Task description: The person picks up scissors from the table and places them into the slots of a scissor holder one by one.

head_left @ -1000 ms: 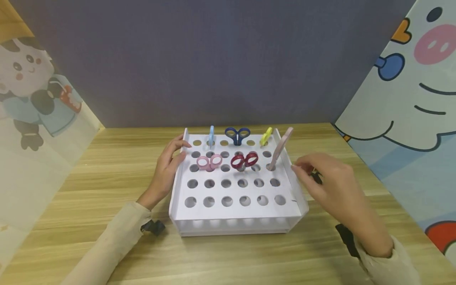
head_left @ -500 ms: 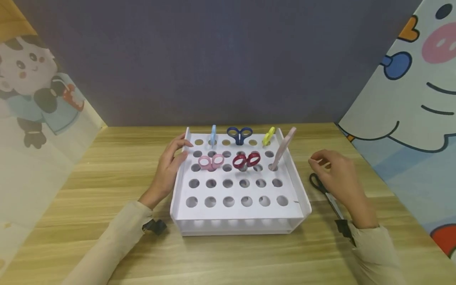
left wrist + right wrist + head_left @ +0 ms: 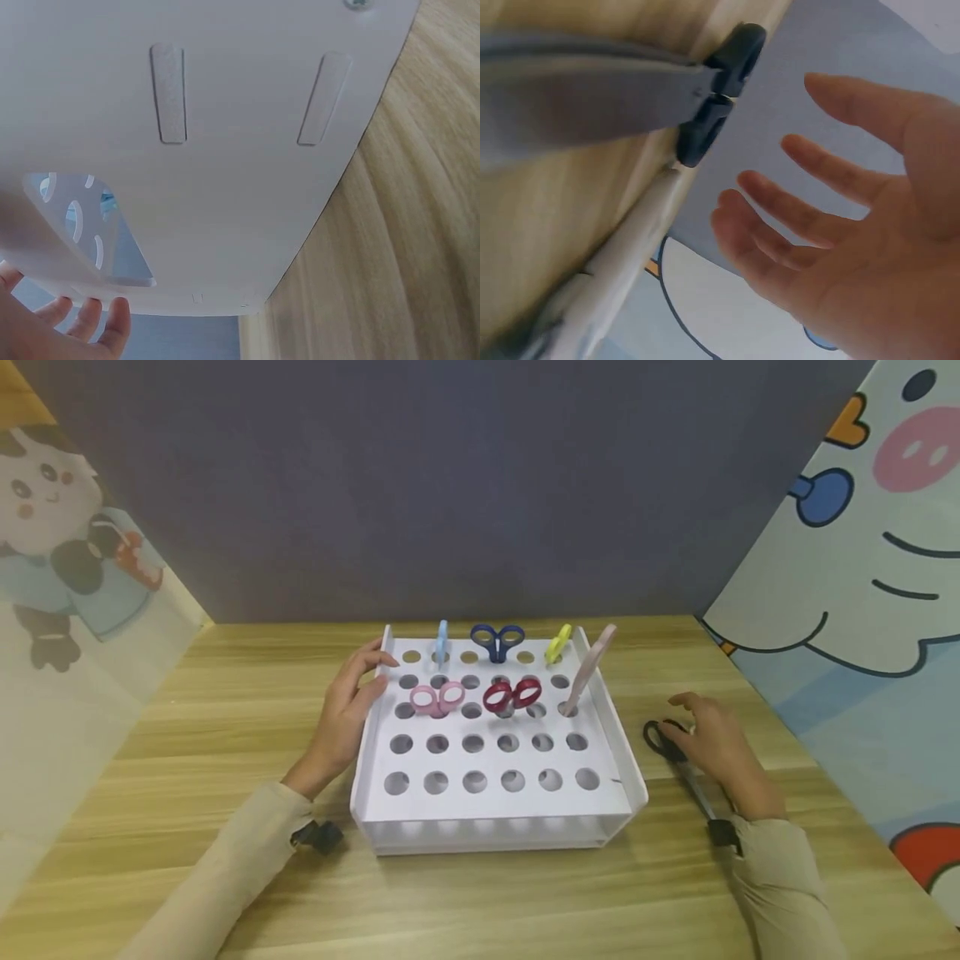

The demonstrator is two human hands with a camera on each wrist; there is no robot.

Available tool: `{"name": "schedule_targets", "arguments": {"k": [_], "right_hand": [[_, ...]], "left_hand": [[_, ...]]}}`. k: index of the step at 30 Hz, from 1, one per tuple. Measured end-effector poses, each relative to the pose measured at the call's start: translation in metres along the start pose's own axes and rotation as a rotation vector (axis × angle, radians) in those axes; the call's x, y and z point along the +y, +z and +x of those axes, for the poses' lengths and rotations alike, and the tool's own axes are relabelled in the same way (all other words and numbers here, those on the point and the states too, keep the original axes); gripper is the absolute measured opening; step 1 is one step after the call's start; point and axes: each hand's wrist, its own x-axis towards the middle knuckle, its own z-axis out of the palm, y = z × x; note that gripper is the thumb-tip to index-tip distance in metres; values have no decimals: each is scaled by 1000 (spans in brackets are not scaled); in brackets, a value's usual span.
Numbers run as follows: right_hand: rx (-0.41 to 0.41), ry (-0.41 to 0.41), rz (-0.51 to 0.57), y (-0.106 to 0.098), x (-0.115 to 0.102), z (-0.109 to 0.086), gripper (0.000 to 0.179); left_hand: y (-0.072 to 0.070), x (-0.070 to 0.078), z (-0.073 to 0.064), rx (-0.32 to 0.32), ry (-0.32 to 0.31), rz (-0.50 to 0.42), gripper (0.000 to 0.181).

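Note:
My left hand (image 3: 343, 710) rests against the left side panel of a white rack (image 3: 491, 802). In the left wrist view its fingertips touch the panel's edge near a cut-out. Over the table right of the rack, my right hand (image 3: 716, 747) is spread with bent, parted fingers and holds nothing. Beside it lies a pair of black-handled scissors (image 3: 678, 764), its handles near the thumb; the right wrist view shows a gap between the hand and these scissors (image 3: 721, 101). Scissors with light blue (image 3: 442, 639), dark blue (image 3: 497, 647), yellow (image 3: 558, 643), pink (image 3: 438, 700) and dark red (image 3: 512, 695) handles stand in the rack.
A long pale pink item (image 3: 588, 668) leans in a hole at the rack's right side. The rack's top has rows of round holes. A grey partition (image 3: 465, 493) closes off the wooden table (image 3: 480, 902) at the back, with cartoon-printed walls either side.
My right hand has drawn away from the rack's right side and lowered toward the black-handled scissors, its fingers spreading. My left hand has stayed at the rack.

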Motion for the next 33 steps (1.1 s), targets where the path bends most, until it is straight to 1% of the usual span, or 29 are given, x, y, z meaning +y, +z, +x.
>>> {"name": "schedule_targets", "arguments": {"k": [3,6,8,10,14,20,28,33], "right_hand": [[-99,35,6,2,4,0,55],[-184,64,-12,4,7,-1,61],[-219,72,-34,5,8,-2,63],[-231,71,-56,5,8,-3,64],[-223,47,-80,7,9,-3,66],[-188,19,-89,9,10,-2,63],[-151,21,-34,7,7,-2,57],[-81,2,-10,6,7,-4,55]], "left_hand": [[0,-1,1,0,4,2,23],[0,-1,1,0,6,5,23],[1,-1,1,1,6,9,23],[1,0,0,0,5,9,23],[1,2,0,1,0,4,24],[1,0,0,7,4,-21,23],[1,1,0,10,5,-25,23],[1,1,0,8,14,-25,23]]}}
